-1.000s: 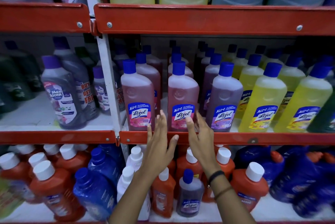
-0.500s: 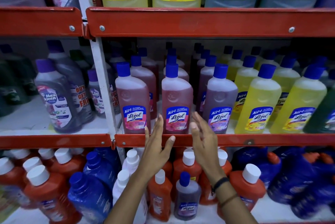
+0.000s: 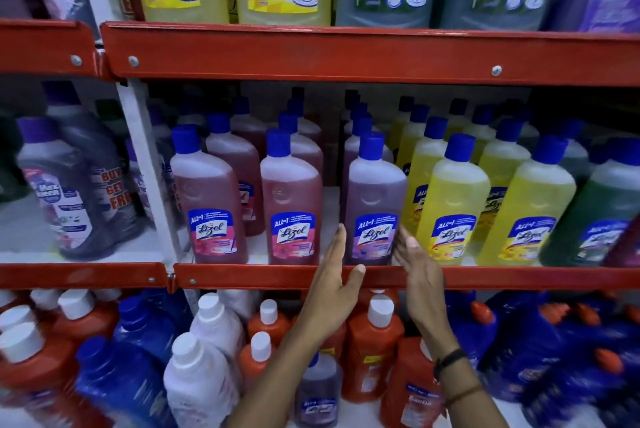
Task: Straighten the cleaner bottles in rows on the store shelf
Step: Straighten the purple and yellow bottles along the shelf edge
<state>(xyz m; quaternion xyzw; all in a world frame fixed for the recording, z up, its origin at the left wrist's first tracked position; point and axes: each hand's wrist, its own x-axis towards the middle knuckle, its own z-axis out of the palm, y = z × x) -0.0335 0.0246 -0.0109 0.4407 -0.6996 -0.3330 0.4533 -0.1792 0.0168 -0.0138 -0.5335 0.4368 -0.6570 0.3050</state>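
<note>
A gap stands open between the pink bottle (image 3: 292, 206) and the purple bottle (image 3: 375, 209).

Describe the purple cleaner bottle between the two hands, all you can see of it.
The purple bottle is translucent plastic with a blue screw cap and a blue-bordered Lizol label with a purple lower half. It stands upright at the front edge of the middle shelf, heading a row of like bottles, between a pink bottle and a yellow one. The left hand and right hand flank its base, open; contact is unclear.

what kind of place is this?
Likely a shop's cleaning-products aisle: red metal shelf tiers, rows of identical Lizol bottles, and a "buy, get free" promo bottle.
</note>
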